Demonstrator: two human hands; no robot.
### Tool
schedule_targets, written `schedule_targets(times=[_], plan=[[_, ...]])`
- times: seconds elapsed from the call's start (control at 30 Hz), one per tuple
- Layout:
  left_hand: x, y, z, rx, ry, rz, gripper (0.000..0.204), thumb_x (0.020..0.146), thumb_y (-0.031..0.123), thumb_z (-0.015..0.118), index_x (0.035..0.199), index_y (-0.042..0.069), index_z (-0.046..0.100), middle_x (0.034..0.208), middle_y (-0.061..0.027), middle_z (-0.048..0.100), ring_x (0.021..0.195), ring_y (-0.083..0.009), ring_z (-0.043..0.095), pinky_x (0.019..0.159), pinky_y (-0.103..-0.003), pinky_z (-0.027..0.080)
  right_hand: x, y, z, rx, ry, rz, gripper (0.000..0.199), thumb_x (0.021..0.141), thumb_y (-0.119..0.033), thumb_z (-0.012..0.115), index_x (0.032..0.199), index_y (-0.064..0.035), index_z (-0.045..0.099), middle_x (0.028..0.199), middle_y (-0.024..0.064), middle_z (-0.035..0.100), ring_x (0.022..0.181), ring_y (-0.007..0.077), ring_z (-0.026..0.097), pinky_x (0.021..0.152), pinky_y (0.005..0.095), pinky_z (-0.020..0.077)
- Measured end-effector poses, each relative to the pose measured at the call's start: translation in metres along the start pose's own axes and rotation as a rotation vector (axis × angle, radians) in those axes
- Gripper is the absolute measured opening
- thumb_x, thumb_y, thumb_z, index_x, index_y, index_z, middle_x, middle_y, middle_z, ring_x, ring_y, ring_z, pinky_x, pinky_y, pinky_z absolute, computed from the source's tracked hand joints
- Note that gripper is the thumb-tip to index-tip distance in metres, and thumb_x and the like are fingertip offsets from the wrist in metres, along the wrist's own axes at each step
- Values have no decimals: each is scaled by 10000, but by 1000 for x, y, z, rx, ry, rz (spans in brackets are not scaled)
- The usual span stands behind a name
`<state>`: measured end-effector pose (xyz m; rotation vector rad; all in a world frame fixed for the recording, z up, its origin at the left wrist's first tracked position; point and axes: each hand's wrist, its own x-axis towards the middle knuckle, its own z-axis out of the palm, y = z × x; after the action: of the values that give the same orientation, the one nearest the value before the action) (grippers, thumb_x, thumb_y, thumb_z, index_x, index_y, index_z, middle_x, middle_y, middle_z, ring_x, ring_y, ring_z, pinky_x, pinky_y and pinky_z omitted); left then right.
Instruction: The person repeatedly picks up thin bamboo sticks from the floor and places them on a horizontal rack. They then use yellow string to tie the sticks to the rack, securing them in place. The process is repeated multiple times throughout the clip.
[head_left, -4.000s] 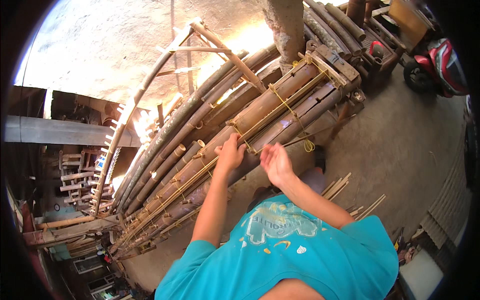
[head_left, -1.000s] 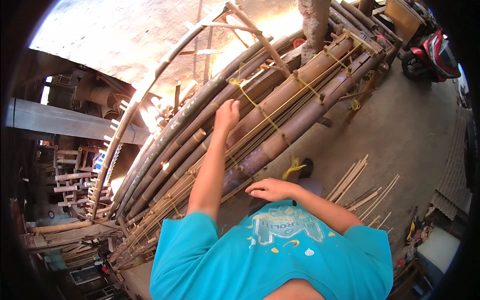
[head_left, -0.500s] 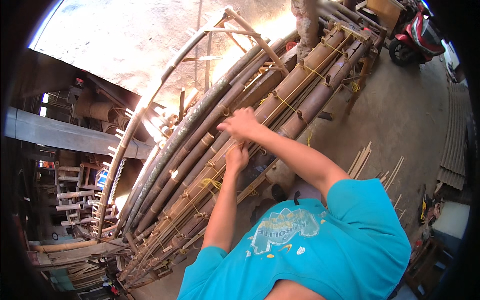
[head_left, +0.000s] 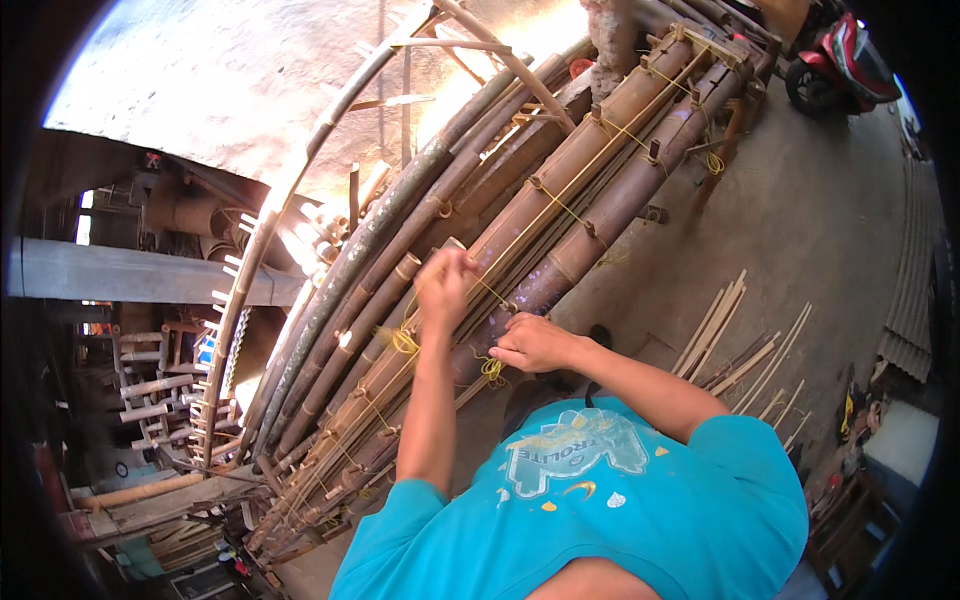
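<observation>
Hands first. My left hand is pinched together on a thin yellow cord, lifted just off the bamboo poles. My right hand, at 4 o'clock from the left and near it, is curled with knuckles up and rests on a dark pole; I cannot tell whether its fingers are clamped on anything. The cord runs between both hands and ends in a yellow knot just below the right hand. The poles lie bundled side by side, running from 7 o'clock to 1 o'clock, tied across with more yellow cord. Thin bamboo splits lie on the concrete floor at 3 o'clock. A red scooter stands at 1 o'clock.
</observation>
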<state>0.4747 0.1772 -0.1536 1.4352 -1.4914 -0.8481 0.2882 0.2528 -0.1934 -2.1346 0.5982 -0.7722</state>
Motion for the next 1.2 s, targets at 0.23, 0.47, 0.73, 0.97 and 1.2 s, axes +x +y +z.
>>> schedule_targets(times=[0.23, 0.47, 0.73, 0.97, 1.2], plan=[[72, -108, 2, 588, 157, -164, 326, 968, 286, 473, 944, 59, 705, 949, -192, 702, 904, -400, 664, 815, -487, 505, -39, 27, 8, 677, 629, 478, 267, 995, -236, 473, 888, -63, 647, 1049, 85, 677, 976, 254, 606, 966, 419, 448], [28, -51, -89, 558, -29, -121, 378, 977, 319, 492, 1032, -4, 680, 1020, -263, 677, 1001, -435, 638, 898, -496, 483, -79, -17, 133, 1900, 926, 1023, 683, 985, -622, 376, 1295, -34, 532, 1209, 153, 606, 1186, 250, 549, 1026, 447, 447], [-138, -60, -132, 711, -220, -105, 242, 917, 206, 606, 1084, 31, 613, 1045, -205, 688, 969, -348, 648, 807, -426, 479, 62, -76, 184, 1563, 1138, 348, 321, 1037, -354, 445, 965, -77, 589, 873, 38, 637, 805, 146, 615, 775, 315, 515], [-139, -63, -122, 659, -104, -138, 305, 999, 271, 500, 1160, 63, 656, 1063, -163, 687, 1036, -312, 642, 878, -445, 428, 209, -90, 97, -491, -166, 425, 553, 1022, -506, 378, 1100, -72, 712, 1017, 114, 690, 1003, 253, 644, 996, 533, 374], [-144, -91, -131, 566, 63, -135, 322, 1008, 330, 477, 1035, 97, 697, 887, -171, 702, 923, -384, 661, 821, -499, 379, 194, -110, 65, 646, 56, 336, 519, 998, -444, 469, 760, 7, 567, 656, 52, 552, 651, 145, 511, 589, 323, 423]])
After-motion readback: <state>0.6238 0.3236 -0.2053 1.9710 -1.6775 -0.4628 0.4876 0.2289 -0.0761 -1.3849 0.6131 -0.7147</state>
